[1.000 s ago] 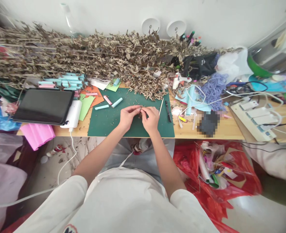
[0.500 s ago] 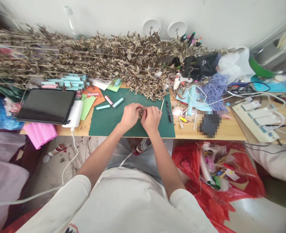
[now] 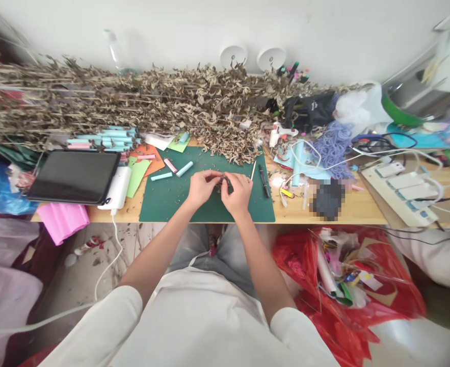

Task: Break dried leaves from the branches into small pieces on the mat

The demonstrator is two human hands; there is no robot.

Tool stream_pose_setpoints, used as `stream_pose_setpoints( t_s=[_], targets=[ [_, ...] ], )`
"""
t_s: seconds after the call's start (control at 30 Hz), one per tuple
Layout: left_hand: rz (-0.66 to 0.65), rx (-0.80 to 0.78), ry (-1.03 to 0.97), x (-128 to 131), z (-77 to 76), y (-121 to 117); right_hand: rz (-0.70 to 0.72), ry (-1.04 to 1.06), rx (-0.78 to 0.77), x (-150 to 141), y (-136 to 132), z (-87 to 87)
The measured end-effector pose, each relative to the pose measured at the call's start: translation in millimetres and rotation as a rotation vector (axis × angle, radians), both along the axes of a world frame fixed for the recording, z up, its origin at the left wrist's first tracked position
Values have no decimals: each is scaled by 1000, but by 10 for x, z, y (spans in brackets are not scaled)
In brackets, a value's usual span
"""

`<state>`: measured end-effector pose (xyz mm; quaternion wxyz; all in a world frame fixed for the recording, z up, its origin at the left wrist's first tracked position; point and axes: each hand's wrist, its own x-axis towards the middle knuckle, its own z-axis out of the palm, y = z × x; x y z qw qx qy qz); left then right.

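Over the green cutting mat (image 3: 167, 204), my left hand (image 3: 202, 188) and my right hand (image 3: 237, 193) meet, thumbs and fingertips closed on a small clump of dried leaves (image 3: 223, 182). Fingers cover much of the clump. A heap of loose dried leaves (image 3: 230, 145) lies just beyond, at the mat's far edge. On the mat's left are a pink paper tube (image 3: 170, 165) and blue paper tubes (image 3: 184, 168). To the right of my right hand lie a thin pale stick (image 3: 253, 169) and a black pen (image 3: 263, 181).
Long dried leafy stems (image 3: 133, 102) line the wall. At left are a tablet (image 3: 75, 176), a white power bank (image 3: 117, 188) and stacked paper tubes (image 3: 110, 140). A glue gun (image 3: 282, 132), purple yarn (image 3: 332, 148) and power strip (image 3: 400, 191) sit right. Below hangs a red bag (image 3: 297, 255).
Both hands stay over the mat while their fingers shift around the leaf clump; the right fingers curled over it, then opened somewhat. The camera view has tilted slightly.
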<state>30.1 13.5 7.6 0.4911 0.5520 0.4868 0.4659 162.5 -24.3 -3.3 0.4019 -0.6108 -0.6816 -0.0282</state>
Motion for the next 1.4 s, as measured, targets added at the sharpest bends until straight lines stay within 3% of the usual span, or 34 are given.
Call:
stream_pose_setpoints(
  t_s=[0.4, 0.5, 0.7, 0.87, 1.13, 1.4],
  targets=[
    [-126, 353, 458, -38, 156, -15, -12, -46, 46, -24, 6, -20],
    [-97, 316, 384, -34, 140, -58, -24, -30, 64, -20, 8, -31],
    [72, -17, -116, -20, 63, -58, -24, 124, 79, 22, 31, -55],
    [49, -113, -288, -8, 39, -15, 34, 133, 65, 22, 35, -24],
    [-8, -79, -278, 9, -42, -26, 109, 149, 28, 31, 58, -42],
    [-6, 166, 52, -36, 20, -48, 100, 89, -6, 17, 38, -20]
  ],
)
